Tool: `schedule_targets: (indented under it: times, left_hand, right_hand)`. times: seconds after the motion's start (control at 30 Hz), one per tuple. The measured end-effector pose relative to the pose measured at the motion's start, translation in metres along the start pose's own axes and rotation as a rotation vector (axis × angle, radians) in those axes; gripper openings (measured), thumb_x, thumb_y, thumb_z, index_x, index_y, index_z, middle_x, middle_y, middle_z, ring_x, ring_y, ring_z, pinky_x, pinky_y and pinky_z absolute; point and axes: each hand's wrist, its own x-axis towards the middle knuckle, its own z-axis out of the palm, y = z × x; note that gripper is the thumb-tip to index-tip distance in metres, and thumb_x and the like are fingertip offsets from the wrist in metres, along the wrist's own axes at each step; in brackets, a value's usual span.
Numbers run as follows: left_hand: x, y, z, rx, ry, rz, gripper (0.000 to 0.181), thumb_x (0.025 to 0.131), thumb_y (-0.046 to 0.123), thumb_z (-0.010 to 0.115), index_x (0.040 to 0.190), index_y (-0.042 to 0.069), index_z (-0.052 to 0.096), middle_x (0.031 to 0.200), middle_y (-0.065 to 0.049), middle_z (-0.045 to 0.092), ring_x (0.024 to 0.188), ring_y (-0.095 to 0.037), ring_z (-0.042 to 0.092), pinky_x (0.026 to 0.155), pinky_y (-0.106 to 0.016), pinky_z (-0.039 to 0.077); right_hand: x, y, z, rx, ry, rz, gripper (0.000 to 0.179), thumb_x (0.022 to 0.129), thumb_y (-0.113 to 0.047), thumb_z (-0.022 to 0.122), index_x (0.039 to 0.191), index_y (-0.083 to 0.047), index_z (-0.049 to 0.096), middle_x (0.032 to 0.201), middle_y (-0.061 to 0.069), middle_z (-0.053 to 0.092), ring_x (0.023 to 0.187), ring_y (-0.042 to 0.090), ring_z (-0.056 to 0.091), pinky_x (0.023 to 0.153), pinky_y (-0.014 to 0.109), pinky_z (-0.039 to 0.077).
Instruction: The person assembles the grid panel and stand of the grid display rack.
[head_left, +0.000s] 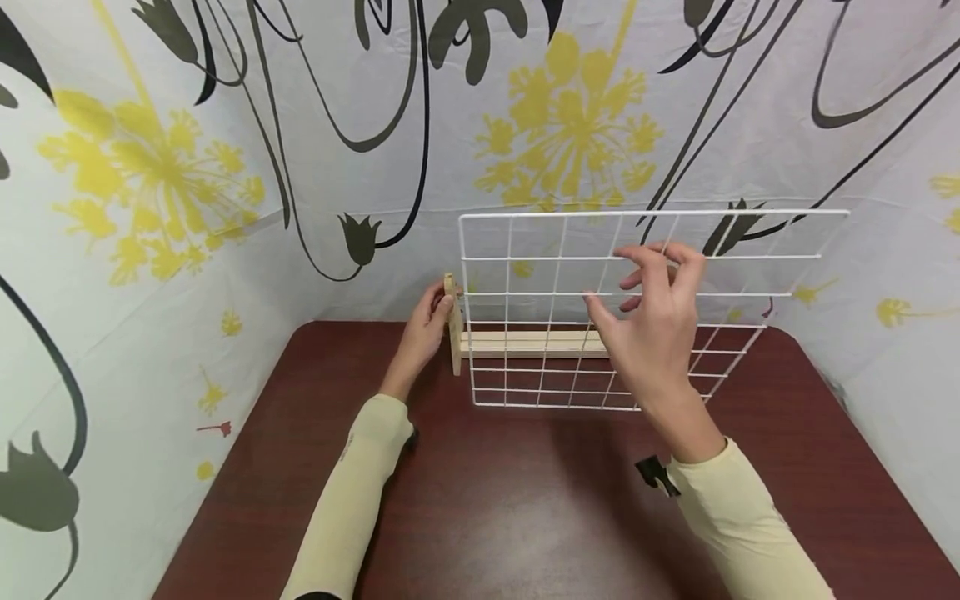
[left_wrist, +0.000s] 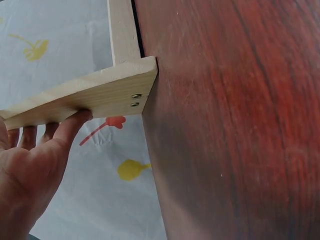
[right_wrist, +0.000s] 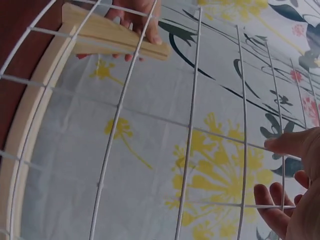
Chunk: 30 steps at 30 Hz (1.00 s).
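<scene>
A white wire grid panel (head_left: 555, 293) stands tilted over the table, in front of a pale wooden frame. My right hand (head_left: 660, 333) holds the grid right of its middle, thumb (right_wrist: 272, 144) and curled fingers at the wires. With my left hand (head_left: 423, 333) I grip the upper part of the frame's upright end board (head_left: 455, 337), thumb on one side and fingers on the other. Two screw heads (left_wrist: 135, 96) show low on that board in the left wrist view. A long rail (head_left: 528, 340) runs right from it behind the grid; its far end is hidden.
The dark red-brown table (head_left: 495, 483) reaches back to a patterned cloth (head_left: 420, 167) hung behind and at both sides. A black buckle (head_left: 657, 475) hangs at my right sleeve. The grid's right corner extends beyond my right hand.
</scene>
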Motion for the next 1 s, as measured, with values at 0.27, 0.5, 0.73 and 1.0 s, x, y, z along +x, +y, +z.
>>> schedule_targets:
  times: [0.27,0.5,0.73,1.0]
  left_hand:
    - [-0.001,0.003,-0.003,0.035,0.002,-0.003,0.044,0.103,0.02,0.043,0.145,0.008,0.038,0.139,-0.017,0.052,0.126,-0.026,0.052,0.105,-0.043,0.043]
    - [-0.002,-0.001,-0.004,-0.013,-0.003,-0.009,0.046,0.103,0.02,0.043,0.147,0.01,0.036,0.142,-0.018,0.05,0.131,-0.031,0.049,0.107,-0.042,0.042]
    - [-0.001,-0.005,-0.003,-0.042,0.015,-0.023,0.047,0.103,0.024,0.043,0.147,0.011,0.036,0.141,-0.013,0.053,0.131,-0.021,0.049,0.109,-0.036,0.041]
    - [-0.001,-0.004,-0.002,0.007,0.021,-0.021,0.046,0.103,0.026,0.043,0.146,0.012,0.037,0.141,-0.013,0.053,0.132,-0.021,0.048,0.11,-0.042,0.04]
  right_hand:
    - [0.032,-0.009,0.01,0.022,-0.012,-0.098,0.058,0.072,-0.023,0.085,0.122,-0.009,0.058,0.122,0.019,0.041,0.077,0.016,0.059,0.063,0.029,0.054]
    - [0.075,-0.026,0.009,0.055,0.068,-0.141,0.057,0.073,-0.033,0.083,0.121,-0.012,0.06,0.119,0.006,0.043,0.073,0.013,0.058,0.064,0.008,0.045]
    - [0.113,-0.04,0.009,0.085,0.146,-0.188,0.057,0.073,-0.037,0.081,0.121,-0.013,0.061,0.119,-0.013,0.034,0.073,0.014,0.06,0.065,0.006,0.044]
    - [0.139,-0.044,0.012,0.082,0.159,-0.184,0.06,0.072,-0.053,0.078,0.12,-0.022,0.06,0.117,-0.015,0.032,0.073,0.013,0.062,0.065,0.002,0.04]
